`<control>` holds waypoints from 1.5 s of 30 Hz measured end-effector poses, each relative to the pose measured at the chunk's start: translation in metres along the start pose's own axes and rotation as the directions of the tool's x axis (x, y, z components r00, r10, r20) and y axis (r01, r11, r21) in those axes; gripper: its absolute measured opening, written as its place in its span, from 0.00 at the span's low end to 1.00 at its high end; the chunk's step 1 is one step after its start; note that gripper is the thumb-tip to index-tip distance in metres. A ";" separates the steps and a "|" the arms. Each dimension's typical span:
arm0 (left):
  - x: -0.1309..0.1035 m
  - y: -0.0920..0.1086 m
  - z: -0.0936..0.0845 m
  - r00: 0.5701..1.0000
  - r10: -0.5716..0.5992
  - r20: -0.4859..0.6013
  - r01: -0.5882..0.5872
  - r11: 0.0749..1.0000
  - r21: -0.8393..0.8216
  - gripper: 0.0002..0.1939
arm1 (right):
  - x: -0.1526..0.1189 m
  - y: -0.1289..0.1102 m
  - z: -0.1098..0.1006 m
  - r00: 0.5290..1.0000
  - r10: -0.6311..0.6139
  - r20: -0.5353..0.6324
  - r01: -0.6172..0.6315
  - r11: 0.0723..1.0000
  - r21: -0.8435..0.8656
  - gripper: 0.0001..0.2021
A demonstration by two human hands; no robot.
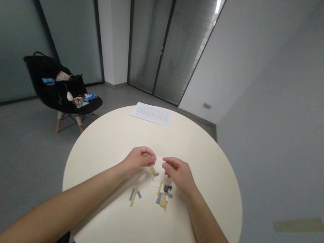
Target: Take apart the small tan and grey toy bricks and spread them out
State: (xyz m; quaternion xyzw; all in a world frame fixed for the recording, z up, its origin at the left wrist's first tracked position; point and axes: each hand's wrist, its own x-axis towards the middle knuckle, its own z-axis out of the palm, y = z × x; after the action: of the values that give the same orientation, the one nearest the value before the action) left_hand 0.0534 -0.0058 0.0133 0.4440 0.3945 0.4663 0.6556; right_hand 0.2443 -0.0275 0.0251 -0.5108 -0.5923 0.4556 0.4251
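My left hand (141, 159) is closed in a pinch on a small white piece (159, 159) above the middle of the table. Facing it is my right hand (180, 173), with thumb and index fingertips a little apart at the piece's right edge; whether they touch it I cannot tell. Below the hands lie small flat blocks: a tan piece (153, 170), a small black notched piece (167, 188), a tan block (163, 200) among grey and white ones, and a tan strip (133, 198) between grey strips. Some white pieces are partly hidden by my left hand.
The round cream table (111, 138) carries a printed sheet (152, 114) at its far edge. A black chair (43, 84) with a bag and packets stands at the left. Glass partitions and a wall (259, 91) with a tape strip (302, 225) surround the table.
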 end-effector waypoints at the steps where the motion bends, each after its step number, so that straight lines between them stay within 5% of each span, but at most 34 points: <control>1: 0.002 -0.002 0.003 1.000 0.012 0.022 -0.012 1.000 -0.005 0.14 | 0.004 -0.006 0.000 1.000 -0.017 0.017 0.018 0.999 -0.033 0.13; 5: 0.006 -0.009 0.012 0.999 0.049 0.022 -0.048 0.999 -0.021 0.14 | 0.020 -0.016 0.002 0.997 -0.074 -0.013 0.073 0.996 -0.060 0.12; 13: 0.008 -0.023 0.013 0.996 0.074 -0.045 -0.079 0.989 -0.121 0.16 | 0.022 0.012 0.011 0.999 0.010 -0.044 0.000 0.975 0.224 0.14; 20: 0.003 -0.028 0.008 0.996 0.091 0.008 -0.091 0.995 0.042 0.14 | 0.019 0.019 0.013 0.994 0.024 -0.105 0.007 0.959 0.284 0.13; 27: 0.002 -0.032 0.003 0.995 0.100 0.019 -0.101 0.991 0.091 0.14 | 0.016 0.024 0.013 1.000 -0.011 -0.008 0.012 0.985 0.170 0.14; 31: 0.007 -0.026 -0.002 0.992 0.127 -0.015 -0.125 0.989 0.080 0.14 | 0.028 0.034 -0.004 0.977 -0.047 -0.206 0.065 0.995 0.081 0.15; 35: 0.012 -0.014 -0.015 0.978 0.157 -0.135 -0.145 0.985 0.095 0.13 | 0.043 0.053 -0.034 0.891 -0.105 -0.442 0.042 0.988 -0.149 0.15; 39: 0.013 -0.005 -0.026 0.977 0.122 -0.177 -0.112 0.992 0.066 0.13 | 0.052 0.064 -0.051 0.879 -0.153 -0.451 -0.041 0.920 -0.391 0.15; 45: 0.011 -0.005 -0.026 0.982 0.110 -0.152 -0.101 0.993 0.064 0.12 | 0.059 0.071 -0.050 0.901 -0.195 -0.388 -0.084 0.798 -0.596 0.15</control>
State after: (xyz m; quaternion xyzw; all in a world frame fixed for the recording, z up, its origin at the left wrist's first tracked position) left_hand 0.0334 0.0093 0.0001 0.4449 0.4330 0.5223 0.5846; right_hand 0.3017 0.0412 -0.0310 -0.6882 -0.6118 0.1077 0.3749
